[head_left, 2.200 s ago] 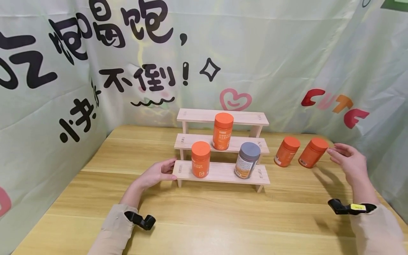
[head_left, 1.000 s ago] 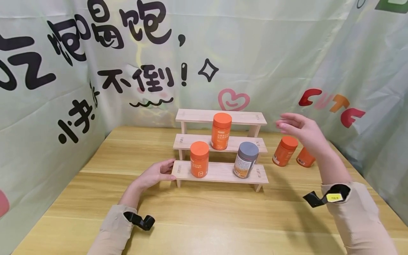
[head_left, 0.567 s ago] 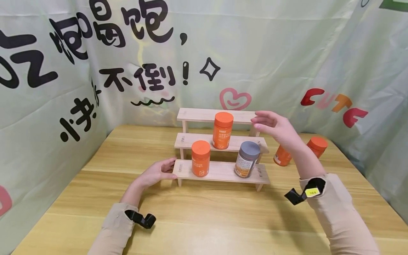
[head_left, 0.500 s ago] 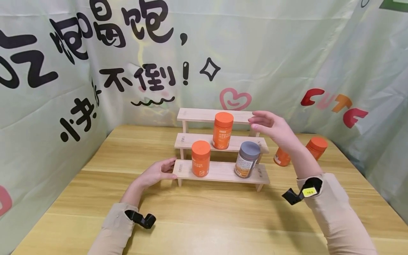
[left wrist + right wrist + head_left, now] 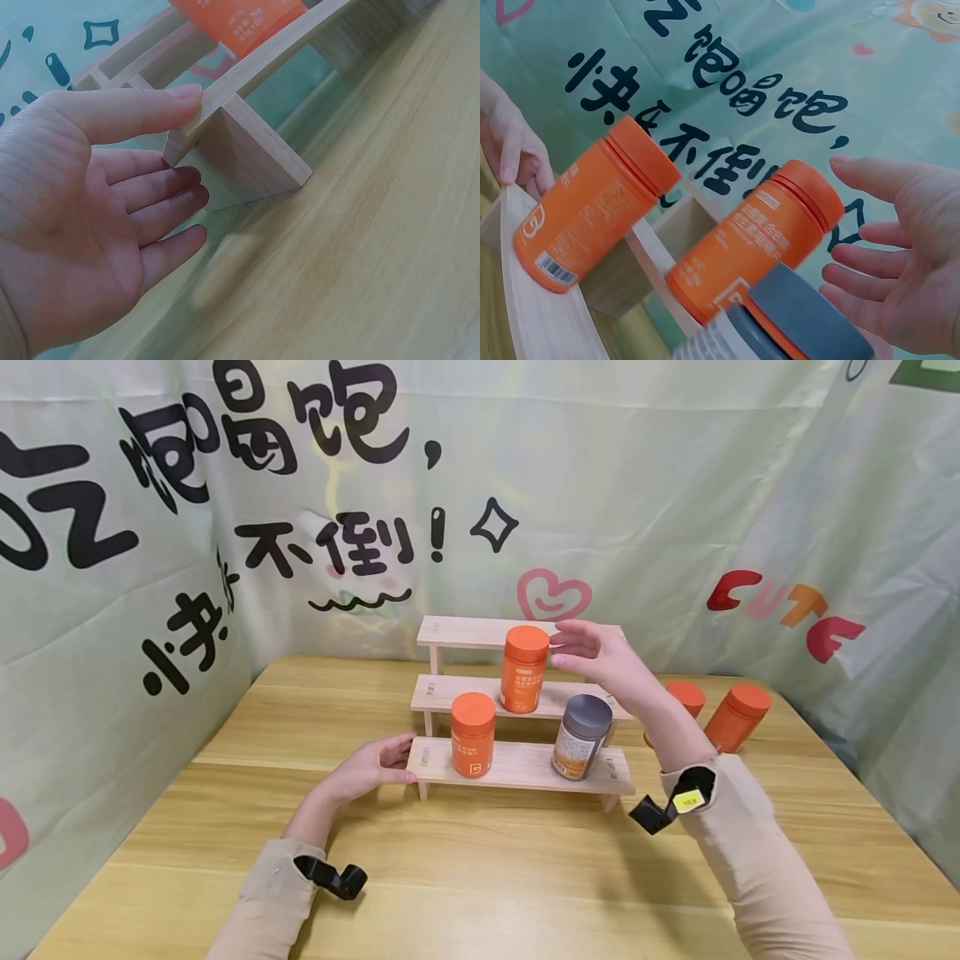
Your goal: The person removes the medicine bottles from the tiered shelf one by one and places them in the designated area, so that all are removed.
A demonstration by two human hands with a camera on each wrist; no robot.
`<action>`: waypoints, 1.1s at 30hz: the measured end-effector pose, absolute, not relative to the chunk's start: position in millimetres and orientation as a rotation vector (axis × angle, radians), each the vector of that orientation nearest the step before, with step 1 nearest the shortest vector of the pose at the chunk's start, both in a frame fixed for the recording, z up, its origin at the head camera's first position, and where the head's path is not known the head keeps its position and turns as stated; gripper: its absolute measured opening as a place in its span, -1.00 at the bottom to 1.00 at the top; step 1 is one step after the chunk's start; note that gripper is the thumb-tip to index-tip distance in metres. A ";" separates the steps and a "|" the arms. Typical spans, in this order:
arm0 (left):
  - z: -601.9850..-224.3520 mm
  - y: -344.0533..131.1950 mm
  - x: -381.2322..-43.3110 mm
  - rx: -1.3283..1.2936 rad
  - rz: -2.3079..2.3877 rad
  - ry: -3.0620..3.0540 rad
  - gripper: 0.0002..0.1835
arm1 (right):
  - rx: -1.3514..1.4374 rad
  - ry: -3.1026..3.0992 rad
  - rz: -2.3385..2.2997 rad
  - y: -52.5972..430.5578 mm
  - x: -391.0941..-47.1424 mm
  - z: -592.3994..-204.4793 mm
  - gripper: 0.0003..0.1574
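Note:
A three-tier wooden display stand (image 5: 517, 764) stands on the table. My left hand (image 5: 371, 768) holds the left end of its lowest board, thumb on top and fingertips below the edge in the left wrist view. One orange jar (image 5: 472, 735) is on the lowest tier, left of a jar with a grey lid (image 5: 582, 739). Another orange jar (image 5: 524, 668) stands on the middle tier. My right hand (image 5: 600, 660) is just right of that jar's lid, fingers spread and nothing in them; in the right wrist view the thumb tip comes right at the lid.
Two more orange jars stand on the table (image 5: 480, 868) right of the stand: a nearer one (image 5: 686, 696) partly hidden by my right forearm, and a farther one (image 5: 738, 718). A printed fabric backdrop (image 5: 637, 485) hangs close behind the table.
My right hand has left the far-right orange jar and moved left over the others to the middle-tier jar. My left hand and the jars have stayed in place.

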State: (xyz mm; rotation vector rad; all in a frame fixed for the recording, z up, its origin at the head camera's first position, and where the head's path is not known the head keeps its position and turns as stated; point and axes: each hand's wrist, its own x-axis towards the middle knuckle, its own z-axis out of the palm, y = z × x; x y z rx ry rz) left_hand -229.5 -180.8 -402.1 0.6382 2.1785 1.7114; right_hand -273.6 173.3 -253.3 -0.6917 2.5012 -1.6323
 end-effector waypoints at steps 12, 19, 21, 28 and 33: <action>-401.9 -180.4 -230.9 0.635 1.718 2.182 -0.15 | -0.703 2.480 -1.654 149.2 -280.8 -258.1 -0.18; -402.3 -180.1 -231.6 0.641 1.730 2.167 -0.15 | -0.704 2.472 -1.672 140.6 -284.3 -260.7 -0.21; -402.1 -180.0 -231.8 0.645 1.729 2.167 -0.15 | -0.692 2.486 -1.667 139.2 -285.0 -261.1 -0.20; -402.1 -180.5 -232.1 0.651 1.721 2.183 -0.16 | -0.663 2.543 -1.640 137.1 -285.4 -260.4 -0.23; -402.4 -181.3 -231.6 0.644 1.719 2.182 -0.15 | -0.684 2.589 -1.599 137.1 -283.7 -259.9 -0.25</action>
